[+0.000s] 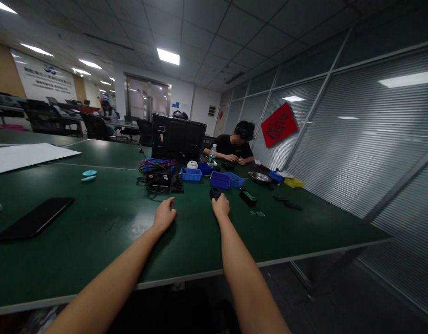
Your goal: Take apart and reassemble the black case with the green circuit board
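Note:
My left hand (165, 214) rests on the green table (193, 232) left of centre, fingers loosely curled and apart, with nothing visible in it. Just beyond it stands a small black device (177, 183) beside a black power unit (158, 180). My right hand (221, 205) is around the near end of a small black box (214, 192), its fingers closed on it. Right of that hand lies a black box with a green top (248, 197). A small clear piece (260, 214) lies on the table nearer to me.
Blue trays (191, 174), a purple-blue bin (220, 180), a ball (192, 164), a bottle (212, 154) and a monitor (178, 138) stand farther back. A metal bowl (259, 176) is at right. Across the table sits a person (231, 147). A black flat panel (35, 218) lies left.

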{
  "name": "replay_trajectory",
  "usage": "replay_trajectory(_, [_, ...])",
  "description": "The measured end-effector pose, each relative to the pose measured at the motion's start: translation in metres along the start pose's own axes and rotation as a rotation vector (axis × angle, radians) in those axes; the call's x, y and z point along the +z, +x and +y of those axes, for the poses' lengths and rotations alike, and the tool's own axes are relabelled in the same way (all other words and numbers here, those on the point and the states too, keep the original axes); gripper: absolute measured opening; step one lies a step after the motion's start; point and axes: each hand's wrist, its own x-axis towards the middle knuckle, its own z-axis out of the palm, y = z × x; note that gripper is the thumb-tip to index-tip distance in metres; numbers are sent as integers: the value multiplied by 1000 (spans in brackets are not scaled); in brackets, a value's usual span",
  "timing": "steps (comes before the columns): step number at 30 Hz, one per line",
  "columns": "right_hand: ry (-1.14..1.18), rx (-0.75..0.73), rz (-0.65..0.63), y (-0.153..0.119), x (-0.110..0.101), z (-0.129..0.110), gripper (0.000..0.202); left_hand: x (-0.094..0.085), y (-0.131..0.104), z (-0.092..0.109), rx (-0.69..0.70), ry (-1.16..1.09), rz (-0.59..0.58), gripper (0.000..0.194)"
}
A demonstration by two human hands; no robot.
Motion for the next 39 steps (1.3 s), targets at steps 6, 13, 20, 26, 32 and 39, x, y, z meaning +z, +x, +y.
replay_trajectory(6, [38, 67, 79, 15, 0, 25, 42, 0, 0, 0, -14, 5, -6, 51])
replay_trajectory(13, [44, 92, 64, 13, 0, 22, 43, -1, 0, 2, -19, 30, -30, 50])
replay_trajectory(20, [41, 21, -14, 0, 0, 3, 53, -2, -1, 4, -14, 72, -74, 48])
replay_trajectory(26, [42, -95, -45, -18, 5, -19, 57, -4, -1, 6, 1, 100, -86, 46])
replay_trajectory(32, [78, -102, -71, -20, 1, -21, 54, -4, -1, 6, 6, 106, -88, 45])
replay_trajectory(39, [178, -23, -44, -7, -7, -11, 43, -5, -1, 7, 8, 125, -91, 44])
